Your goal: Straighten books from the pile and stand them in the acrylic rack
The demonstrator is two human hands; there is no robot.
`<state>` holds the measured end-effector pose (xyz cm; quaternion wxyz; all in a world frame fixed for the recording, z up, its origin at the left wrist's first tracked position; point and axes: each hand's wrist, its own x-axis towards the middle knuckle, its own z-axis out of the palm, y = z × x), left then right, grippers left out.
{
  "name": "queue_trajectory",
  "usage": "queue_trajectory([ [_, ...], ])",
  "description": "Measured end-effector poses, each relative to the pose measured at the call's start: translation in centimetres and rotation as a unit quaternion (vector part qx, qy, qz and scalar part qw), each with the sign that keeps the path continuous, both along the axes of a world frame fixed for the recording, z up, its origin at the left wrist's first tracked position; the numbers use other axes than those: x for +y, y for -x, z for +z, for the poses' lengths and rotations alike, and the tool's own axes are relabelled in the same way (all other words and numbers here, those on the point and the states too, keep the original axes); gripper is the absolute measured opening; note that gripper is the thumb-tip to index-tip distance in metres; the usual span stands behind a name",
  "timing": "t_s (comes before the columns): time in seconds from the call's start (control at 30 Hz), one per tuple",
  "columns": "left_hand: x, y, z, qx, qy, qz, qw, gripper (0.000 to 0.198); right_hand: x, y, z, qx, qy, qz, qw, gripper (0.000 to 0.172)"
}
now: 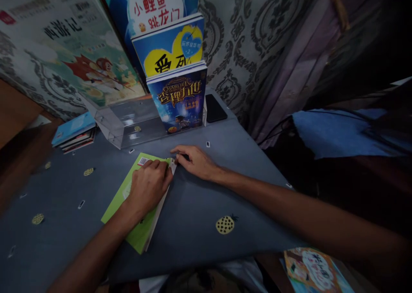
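Observation:
A green book (140,237) lies closed and slanted on the table, with a barcode at its far corner and its page edges facing right. My left hand (148,185) lies over its upper part, fingers bent on the cover and thumb by the page edge. Just right of the book's far corner is my right hand (196,162), low over the table. Its index finger reaches forward, apart from the thumb, and the other fingertips are partly hidden. Nothing shows in that hand.
A clear acrylic stand (111,121) holds several upright books, a dark blue one (180,100) in front. A large book (71,48) leans at left, near a small book stack (75,132). A black phone (215,108) lies behind. Another book (313,269) is at lower right.

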<state>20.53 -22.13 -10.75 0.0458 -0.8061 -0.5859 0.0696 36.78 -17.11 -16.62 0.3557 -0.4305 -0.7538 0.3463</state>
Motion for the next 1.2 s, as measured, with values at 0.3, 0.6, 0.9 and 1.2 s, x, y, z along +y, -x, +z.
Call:
queue_trajectory([
  [0.3,-0.2,0.3,-1.0,-0.010,-0.038,-0.014,0.999,0.031,0.0,0.1,-0.2,-0.002,-0.009,-0.006,1.000,0.031],
  [0.6,-0.4,0.3,-1.9,0.000,-0.064,-0.046,0.997,0.033,-0.1,0.0,-0.3,-0.022,-0.030,-0.007,0.999,0.031],
  [0.9,-0.4,0.1,-1.9,0.007,-0.057,-0.046,0.997,0.032,0.2,0.0,-0.7,-0.057,-0.077,0.021,0.995,0.027],
  [1.2,-0.4,0.2,-2.1,0.004,-0.062,-0.049,0.997,0.031,0.7,-0.5,-0.6,-0.097,-0.096,0.051,0.989,0.029],
])
